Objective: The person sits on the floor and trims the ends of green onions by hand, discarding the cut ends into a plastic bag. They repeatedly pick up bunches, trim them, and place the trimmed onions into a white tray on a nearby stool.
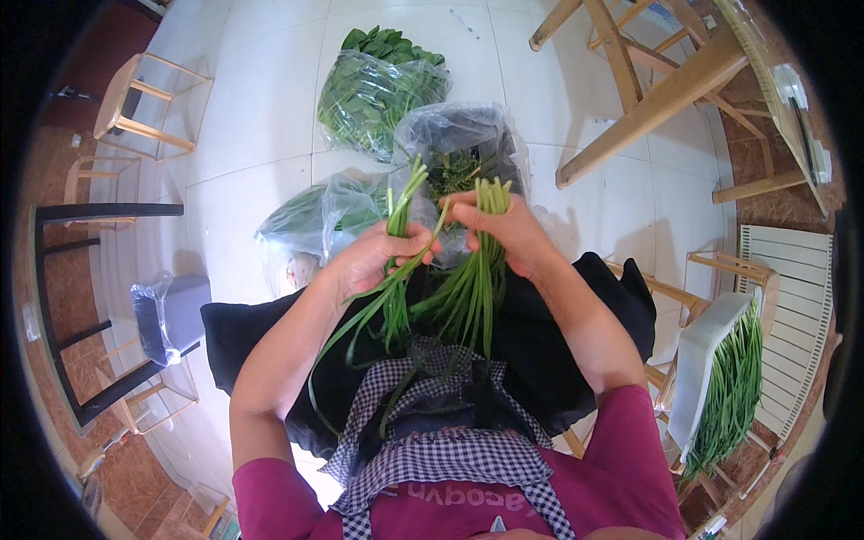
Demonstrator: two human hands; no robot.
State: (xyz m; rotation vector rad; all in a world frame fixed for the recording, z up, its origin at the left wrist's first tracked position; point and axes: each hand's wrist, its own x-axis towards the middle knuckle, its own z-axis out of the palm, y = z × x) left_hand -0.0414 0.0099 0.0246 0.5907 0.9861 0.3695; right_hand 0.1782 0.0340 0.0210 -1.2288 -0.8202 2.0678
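My left hand (398, 253) is closed around a small bunch of long green stalks (398, 226), their pale ends up and flat leaves trailing over my lap. In my right hand (509, 233) is a thicker bunch of similar stalks (487, 270), cut ends upward. The right thumb and fingertips touch one stalk that slants between the two hands. Just beyond them stands a bin lined with a clear plastic bag (459, 115), with loose plant scraps (452, 172) inside. A checked apron (459, 459) covers my lap.
Ahead on the tiled floor is a plastic bag of leafy greens (385, 88); another bag of green leaves (337, 209) lies nearer, left. At right, a white tray (702, 358) holds long green leaves (729, 391). A lined grey bin (172, 317), wooden stools (152, 98) and wooden table legs (648, 108) stand around.
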